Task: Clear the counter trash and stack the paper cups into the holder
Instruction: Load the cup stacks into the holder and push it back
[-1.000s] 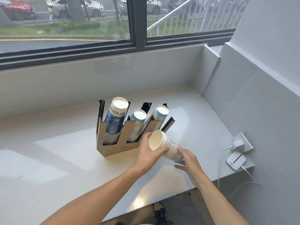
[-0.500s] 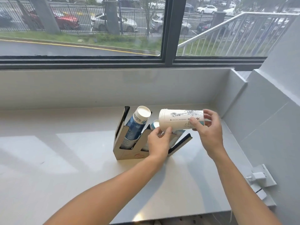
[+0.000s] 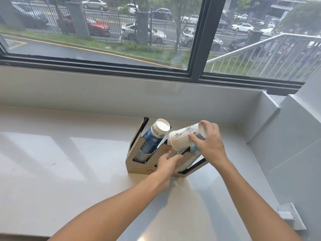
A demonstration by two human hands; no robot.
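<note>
Paper cups (image 3: pixel 185 139) pinched in your right hand (image 3: pixel 207 144) hover, unseated, at the holder (image 3: pixel 139 165) your curled left hand (image 3: pixel 167 165) steadies; counter (image 3: pixel 69 171) shows no trash.

White cup stack (image 3: pixel 185 137) tilted over holder (image 3: pixel 139 164) w/ blue cups (image 3: pixel 152 138).

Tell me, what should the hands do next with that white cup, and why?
Probably slide the white cup down into the holder, because the right hand holds it tilted, mouth-down, over the middle slot while the left hand steadies the holder.
</note>
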